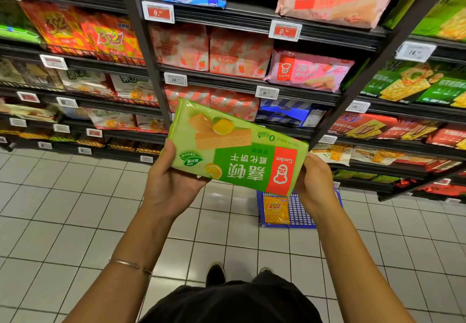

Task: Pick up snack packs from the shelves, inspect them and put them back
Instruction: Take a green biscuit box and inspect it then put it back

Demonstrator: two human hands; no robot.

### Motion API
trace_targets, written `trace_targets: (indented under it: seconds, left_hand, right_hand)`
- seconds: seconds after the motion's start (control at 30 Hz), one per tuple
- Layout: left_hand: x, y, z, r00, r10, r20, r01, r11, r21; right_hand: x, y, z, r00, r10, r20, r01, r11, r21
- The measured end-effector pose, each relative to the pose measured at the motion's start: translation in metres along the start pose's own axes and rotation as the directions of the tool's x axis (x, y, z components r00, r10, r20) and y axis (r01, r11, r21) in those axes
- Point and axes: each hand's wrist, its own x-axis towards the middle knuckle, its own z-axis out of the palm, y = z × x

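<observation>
The green wafer pack (237, 148) was held at both short ends, left hand (171, 184) and right hand (315, 184) each in a curled grip; it was judged light, crinkly and fragile, best supported underneath.

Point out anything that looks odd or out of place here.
The green wafer pack, held in the left hand and right hand, is upside down to the person: its print reads inverted. A blue basket sits on the floor tiles with an orange snack packet in it. Nothing looks spilled or torn.
</observation>
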Motion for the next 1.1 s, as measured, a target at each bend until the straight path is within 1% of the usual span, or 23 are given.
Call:
trace_targets:
  seconds: [0.13, 0.23, 0.3, 0.4, 0.47, 0.57, 0.7, 0.83, 0.9, 0.97, 1.03, 1.1]
  left_hand:
    - [0.000, 0.001, 0.000, 1.000, -0.015, 0.001, 0.015, 1.000, 0.016]
    - [0.001, 0.000, -0.002, 1.000, -0.022, -0.004, 0.022, 1.000, -0.003]
    - [0.000, -0.001, -0.003, 1.000, -0.019, -0.010, 0.019, 1.000, -0.025]
    - [-0.002, 0.001, -0.003, 1.000, -0.015, 0.007, 0.015, 1.000, -0.015]
    - [-0.003, 0.001, -0.001, 0.999, -0.017, 0.028, 0.017, 1.000, 0.007]
    - [-0.005, 0.000, 0.005, 0.998, -0.004, 0.061, 0.000, 0.998, 0.061]
    - [-0.006, -0.004, 0.014, 0.995, 0.000, 0.097, -0.020, 0.979, 0.201]
    - [-0.006, -0.009, 0.022, 0.981, -0.028, 0.190, -0.050, 0.918, 0.393]
    - [-0.007, -0.010, 0.026, 0.978, -0.035, 0.207, -0.062, 0.895, 0.443]
    - [-0.007, -0.009, 0.031, 0.990, -0.013, 0.143, -0.046, 0.915, 0.402]
    - [-0.004, -0.008, 0.031, 0.999, 0.024, 0.037, -0.033, 0.962, 0.273]
    - [0.002, -0.007, 0.023, 0.997, 0.047, -0.054, -0.039, 0.988, 0.152]
  right_hand:
    - [0.006, 0.002, -0.005, 0.998, -0.029, -0.056, 0.025, 0.998, -0.064]
    - [0.008, 0.002, -0.005, 0.996, -0.060, -0.073, 0.052, 0.993, -0.106]
    - [0.007, 0.002, -0.005, 0.997, -0.049, -0.056, 0.045, 0.997, -0.070]
    - [0.004, 0.002, -0.004, 1.000, 0.021, -0.006, -0.021, 0.997, 0.077]
    - [0.000, 0.003, -0.003, 0.999, 0.046, 0.008, -0.047, 0.991, 0.122]
    - [-0.003, 0.007, -0.003, 0.998, 0.067, 0.011, -0.068, 0.986, 0.155]
    - [-0.004, 0.013, 0.000, 0.983, 0.175, 0.057, -0.184, 0.946, 0.268]
    - [-0.003, 0.022, 0.002, 0.970, 0.220, 0.104, -0.238, 0.943, 0.233]
    - [-0.003, 0.023, 0.002, 0.968, 0.226, 0.105, -0.245, 0.940, 0.236]
    - [-0.001, 0.023, -0.001, 0.972, 0.216, 0.098, -0.235, 0.932, 0.276]
    - [0.000, 0.020, -0.006, 0.977, 0.194, 0.092, -0.214, 0.912, 0.349]
    - [0.001, 0.015, -0.014, 0.976, 0.192, 0.105, -0.218, 0.886, 0.408]
